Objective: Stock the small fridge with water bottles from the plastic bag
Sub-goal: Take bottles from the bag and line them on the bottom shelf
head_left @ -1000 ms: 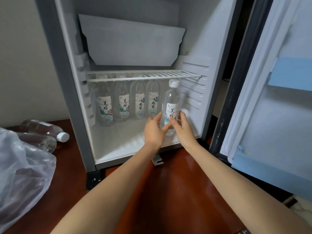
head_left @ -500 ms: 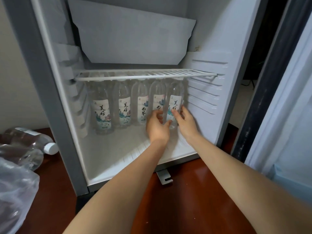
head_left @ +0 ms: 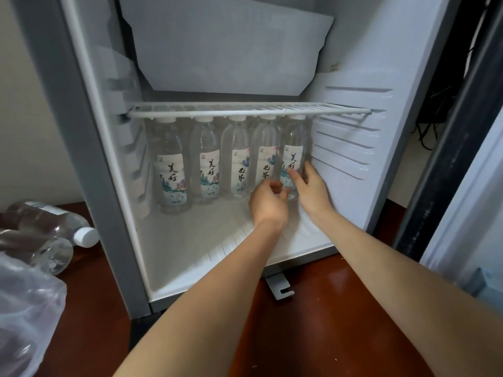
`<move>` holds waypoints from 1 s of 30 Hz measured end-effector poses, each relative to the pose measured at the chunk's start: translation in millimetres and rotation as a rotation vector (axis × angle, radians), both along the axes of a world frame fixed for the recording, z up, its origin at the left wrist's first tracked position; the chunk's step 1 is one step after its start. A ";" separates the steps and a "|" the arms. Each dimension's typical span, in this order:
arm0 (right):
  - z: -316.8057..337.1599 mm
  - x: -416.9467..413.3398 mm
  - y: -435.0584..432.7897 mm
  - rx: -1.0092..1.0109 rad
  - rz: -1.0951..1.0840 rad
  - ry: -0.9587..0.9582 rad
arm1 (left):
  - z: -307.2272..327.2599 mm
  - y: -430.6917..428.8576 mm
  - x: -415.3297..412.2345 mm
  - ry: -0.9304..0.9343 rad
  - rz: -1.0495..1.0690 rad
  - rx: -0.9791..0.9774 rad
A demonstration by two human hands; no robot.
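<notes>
1. A row (head_left: 237, 170) of five bottles stands upright at the far side of the fridge (head_left: 81, 148), under the wire shelf (head_left: 245, 112). It reaches from near the left wall to just beside the right wall.
2. The right hand (head_left: 313, 193) holds the rightmost bottle (head_left: 294, 148) of this row. The thumb lies on the front of the label and the fingers (head_left: 308, 170) are curved round its right side. This bottle stands straight on the fridge floor, so I judge that it is already in its place and only needs to be let go.
3. The left hand (head_left: 268, 205) is just in front of the low part of the same bottle. Its fingers are loosely curled and hold nothing. I cannot tell whether the thumb touches the bottle.
4. Two loose bottles (head_left: 46, 217) lie on their sides on the counter (head_left: 326, 322), left of the fridge, close beside each other. They are not yet stocked.
5. The bag (head_left: 27, 308) lies crumpled at the near left, against the loose bottles. I cannot tell whether more bottles are inside.
6. In my judgement more than half of the visible bottles are stocked. The far row looks full, so the next ones would need the near part of the floor, or the shelf.
</notes>
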State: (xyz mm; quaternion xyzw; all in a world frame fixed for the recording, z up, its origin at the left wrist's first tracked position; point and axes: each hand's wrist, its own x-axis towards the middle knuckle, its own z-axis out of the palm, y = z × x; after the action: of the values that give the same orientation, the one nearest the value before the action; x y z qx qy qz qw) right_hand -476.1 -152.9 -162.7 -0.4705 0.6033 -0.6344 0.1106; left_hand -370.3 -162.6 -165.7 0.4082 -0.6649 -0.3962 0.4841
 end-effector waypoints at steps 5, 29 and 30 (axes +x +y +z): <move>0.0 -0.3 -4.0 0.002 -0.004 0.020 | -1.1 -2.0 0.3 -0.034 0.001 -0.013; 1.9 1.5 -7.7 0.020 -0.012 0.042 | 2.9 0.9 2.0 -0.276 -0.069 -0.054; 1.9 2.1 -6.1 0.027 -0.020 0.045 | 3.0 2.4 3.1 -0.282 -0.076 -0.054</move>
State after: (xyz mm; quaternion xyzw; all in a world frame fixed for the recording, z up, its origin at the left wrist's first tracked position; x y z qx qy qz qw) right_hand -473.9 -159.0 -160.8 -0.4771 0.6189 -0.6164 0.0970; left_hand -367.2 -160.1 -162.8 0.4210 -0.7517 -0.3350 0.3814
